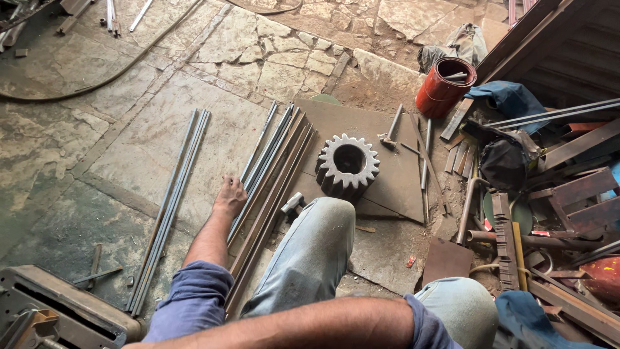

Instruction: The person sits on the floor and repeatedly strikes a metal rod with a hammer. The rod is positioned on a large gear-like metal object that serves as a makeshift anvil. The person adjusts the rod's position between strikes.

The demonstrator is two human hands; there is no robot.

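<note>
**Kid:** What is on the far left?

**Helper:** A grey metal machine (58, 313) sits in the bottom corner. Next to it a few thin steel rods (171, 207) lie side by side on the stone floor (77, 148).

**Kid:** And where is the hand?

**Helper:** The left hand (229, 197) reaches down to the floor. It rests between those thin rods and a bigger bundle of long steel bars (268, 174). The fingers touch the edge of the bundle. I cannot tell if they are curled around a bar or just lying flat.

**Kid:** How should a bar be picked up?

**Helper:** I think one bar at a time is best. Get the fingers all the way under it, and lift near the middle so it does not tip or roll the others.

**Kid:** What is the big round thing?

**Helper:** A heavy toothed gear (347, 167), standing on a flat steel plate (394, 174). A hammer (391, 129) lies just behind it. Keep the bars away from both.

**Kid:** And the other hand?

**Helper:** Only the right forearm (290, 326) shows, across the bottom. The right hand is out of view.

**Kid:** What is on the right?

**Helper:** A red tin can (442, 87) with bits inside, then a pile of scrap metal (555, 194).
</note>
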